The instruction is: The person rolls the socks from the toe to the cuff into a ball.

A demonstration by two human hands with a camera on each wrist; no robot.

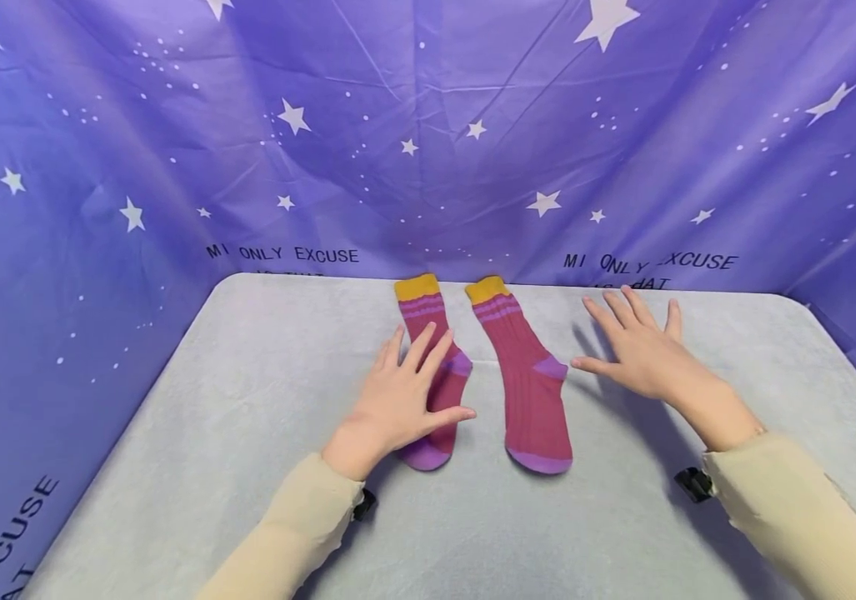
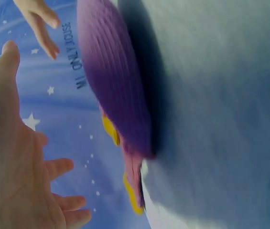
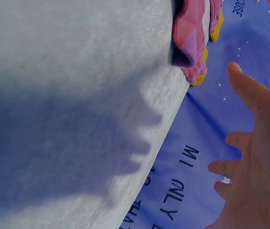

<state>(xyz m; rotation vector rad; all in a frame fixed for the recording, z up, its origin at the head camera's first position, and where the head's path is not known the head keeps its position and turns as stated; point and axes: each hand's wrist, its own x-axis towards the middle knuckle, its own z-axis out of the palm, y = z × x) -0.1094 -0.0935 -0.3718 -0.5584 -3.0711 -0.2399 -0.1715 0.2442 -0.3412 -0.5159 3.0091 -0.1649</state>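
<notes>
Two matching socks lie flat side by side on the table, maroon with purple toes, heels and stripes and mustard cuffs. Over the left sock [image 1: 418, 315] hovers my left hand [image 1: 397, 400], fingers spread and thumb pointing right; it hides part of the foot. In the left wrist view the purple toe [image 2: 115, 76] of a sock looms close beside that hand. The right sock [image 1: 528, 387] is fully visible. To its right my right hand [image 1: 641, 350] is held above the table with fingers spread, its thumb near the purple heel. Neither hand holds anything.
The pale grey table [image 1: 593, 533] has rounded back corners. A purple-blue curtain [image 1: 428, 183] with white stars and black lettering hangs behind it and at both sides. Small black devices are worn under the left wrist [image 1: 363, 505] and the right wrist [image 1: 694, 483].
</notes>
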